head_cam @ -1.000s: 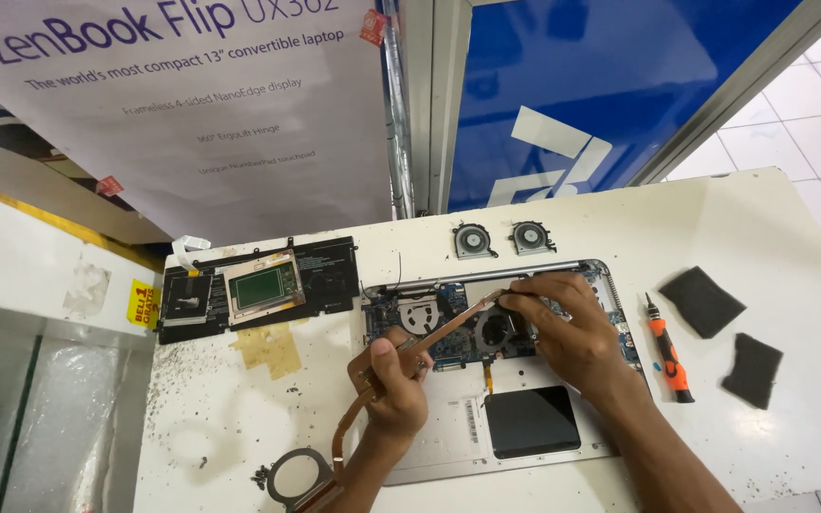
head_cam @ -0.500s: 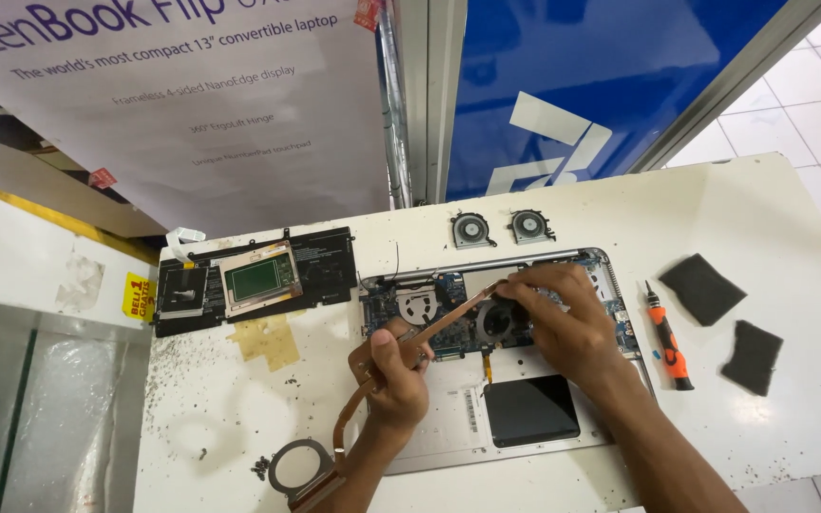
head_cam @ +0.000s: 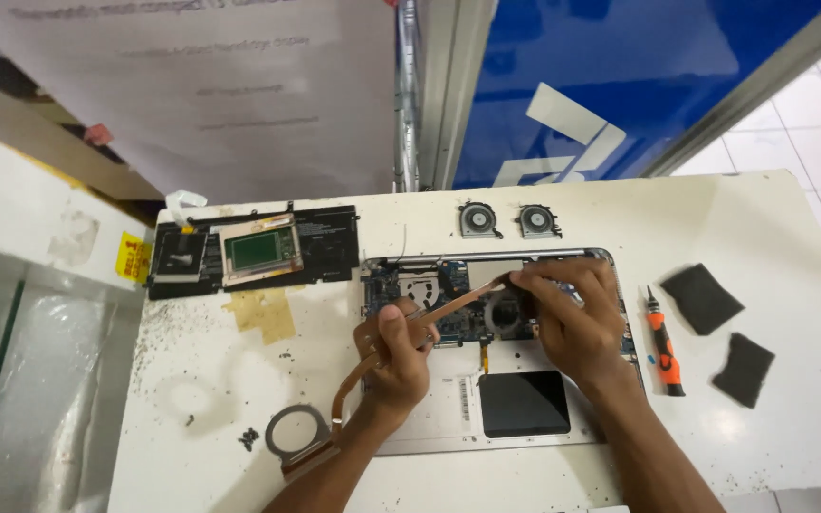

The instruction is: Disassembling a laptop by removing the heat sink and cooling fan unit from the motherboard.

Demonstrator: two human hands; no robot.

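Note:
An opened silver laptop base (head_cam: pixel 448 404) lies on the white table, its circuit board (head_cam: pixel 429 290) exposed and a black pad (head_cam: pixel 525 403) set in its near part. A long copper heat pipe (head_cam: pixel 448 306) runs across the board and curves down to a round metal ring (head_cam: pixel 298 437) left of the laptop. My left hand (head_cam: pixel 396 356) pinches the pipe near its middle. My right hand (head_cam: pixel 567 318) holds the pipe's far end over the board.
A black battery pack with a copper-framed part (head_cam: pixel 258 250) lies at the back left. Two small fans (head_cam: pixel 479 220) (head_cam: pixel 540 221) sit behind the laptop. An orange screwdriver (head_cam: pixel 665 344) and two dark foam pads (head_cam: pixel 701 297) (head_cam: pixel 742 369) lie at the right. Loose screws (head_cam: pixel 249 439) sit near the ring.
My head has tilted slightly, shifting the table lower in view. Both hands stay on the copper pipe with little movement.

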